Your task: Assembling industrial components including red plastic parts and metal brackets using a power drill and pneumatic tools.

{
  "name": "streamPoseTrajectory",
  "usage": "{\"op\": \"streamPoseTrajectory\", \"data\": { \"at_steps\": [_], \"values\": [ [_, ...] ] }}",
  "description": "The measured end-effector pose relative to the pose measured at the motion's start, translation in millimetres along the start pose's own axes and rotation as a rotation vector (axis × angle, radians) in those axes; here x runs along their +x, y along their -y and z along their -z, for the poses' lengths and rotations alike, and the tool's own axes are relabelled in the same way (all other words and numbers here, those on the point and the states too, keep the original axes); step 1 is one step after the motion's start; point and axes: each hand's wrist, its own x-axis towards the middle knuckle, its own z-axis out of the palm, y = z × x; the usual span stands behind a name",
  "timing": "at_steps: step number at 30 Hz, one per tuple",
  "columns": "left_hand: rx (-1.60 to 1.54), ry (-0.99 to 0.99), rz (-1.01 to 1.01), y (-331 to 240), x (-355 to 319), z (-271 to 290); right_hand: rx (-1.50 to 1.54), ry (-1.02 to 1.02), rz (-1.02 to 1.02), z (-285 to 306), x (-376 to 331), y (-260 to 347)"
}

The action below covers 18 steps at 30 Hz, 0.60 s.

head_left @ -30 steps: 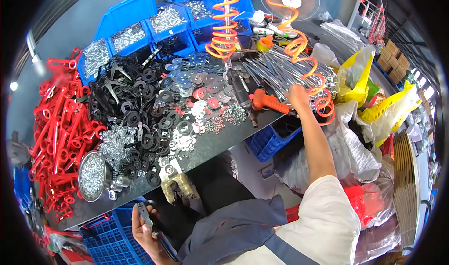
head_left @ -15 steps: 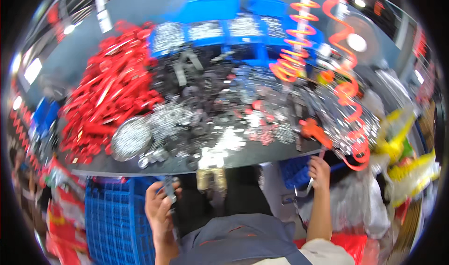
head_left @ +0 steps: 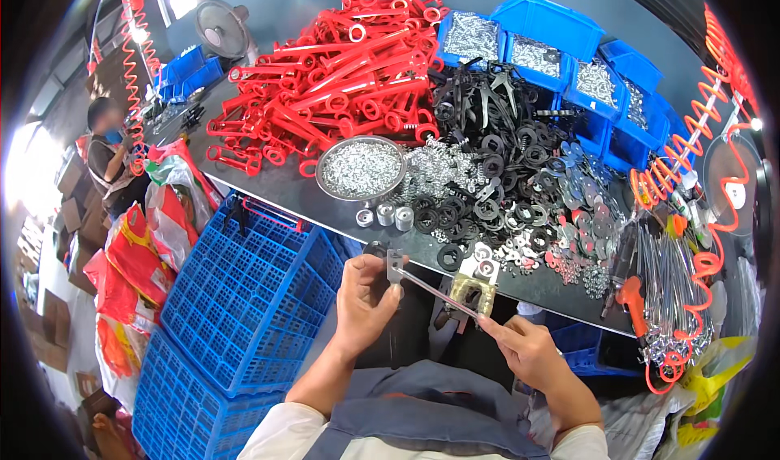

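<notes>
My left hand (head_left: 366, 301) pinches a small flat grey metal plate with holes (head_left: 396, 263), just off the table's front edge. A black round part (head_left: 375, 249) shows behind its fingertips; whether it is joined to the plate I cannot tell. Between thumb and fingers, my right hand (head_left: 528, 350) grips a thin metal rod (head_left: 439, 294). It slants up and left, and its far end meets the plate. Behind the rod, a brass-coloured block-like fixture (head_left: 465, 295) sits at the table edge, with a silver piece (head_left: 481, 268) on top.
Red handle-like parts (head_left: 341, 78) are heaped at the back left. Around them are a round dish of small metal pieces (head_left: 361, 167), black rings (head_left: 487, 208) and blue bins (head_left: 536, 58). Blue crates (head_left: 252, 297) stand at left; long rods (head_left: 670, 273) and coiled orange hoses (head_left: 691, 147) at right.
The view has swung left and sharpened. My hands, formerly wide apart, have come together, so the rod in my right hand now meets the plate in my left.
</notes>
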Motion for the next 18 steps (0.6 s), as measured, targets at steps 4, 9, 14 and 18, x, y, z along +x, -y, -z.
{"op": "streamPoseTrajectory", "data": {
  "at_steps": [4,9,14,18],
  "values": [
    [0.312,-0.016,-0.075,14,0,12,-0.15,0.031,0.049,4,13,2],
    [0.825,0.174,-0.496,3,11,24,-0.457,0.04,0.15,-2,9,7],
    [0.817,0.428,-0.696,-4,28,19,1.268,0.07,-0.939,-50,-24,-5],
    [0.891,0.474,-0.845,-40,68,3,0.261,-0.333,-0.142,-80,5,0]
  ]
}}
